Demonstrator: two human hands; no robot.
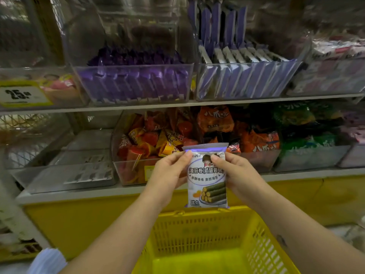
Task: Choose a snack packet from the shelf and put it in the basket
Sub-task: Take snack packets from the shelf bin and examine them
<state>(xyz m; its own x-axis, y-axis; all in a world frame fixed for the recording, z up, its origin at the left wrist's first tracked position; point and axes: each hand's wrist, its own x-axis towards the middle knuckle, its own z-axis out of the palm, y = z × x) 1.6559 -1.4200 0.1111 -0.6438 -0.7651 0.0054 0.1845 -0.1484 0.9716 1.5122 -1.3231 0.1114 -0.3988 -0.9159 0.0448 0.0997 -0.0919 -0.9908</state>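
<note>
A white and purple snack packet [206, 178], printed with seaweed rolls, hangs upright in front of the lower shelf. My left hand [169, 171] pinches its upper left edge, and my right hand [235, 171] pinches its upper right edge. Directly below the packet sits a yellow plastic basket [199, 232], its inside bare where I can see it. The packet's bottom edge is just above the basket's far rim.
Clear bins line two shelves: purple packets [136, 84] and upright purple-white packs [243, 76] above, orange and red snacks [156, 135], orange bags [256, 139] and green bags [304, 125] below. A yellow price tag [19, 93] is at the left. A yellow shelf base [79, 220] runs beneath.
</note>
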